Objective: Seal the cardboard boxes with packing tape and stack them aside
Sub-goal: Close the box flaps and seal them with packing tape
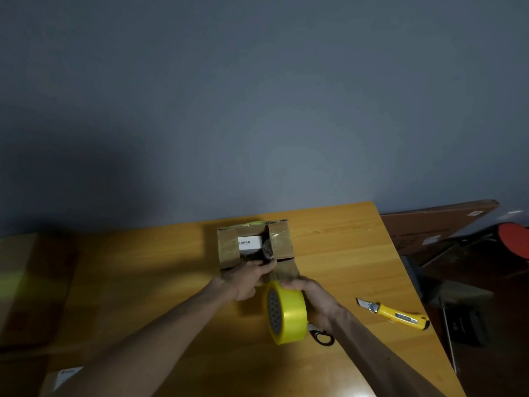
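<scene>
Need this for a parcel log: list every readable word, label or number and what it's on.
White box inside the open cardboard box: a line of dark characters, too blurred to read.
Yellow utility knife: print on its handle, too small.
White label at bottom left: blurred.
Nothing can be quoted.

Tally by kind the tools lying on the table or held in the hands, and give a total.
packing tape roll: 1
utility knife: 1
scissors: 1
Total: 3
</scene>
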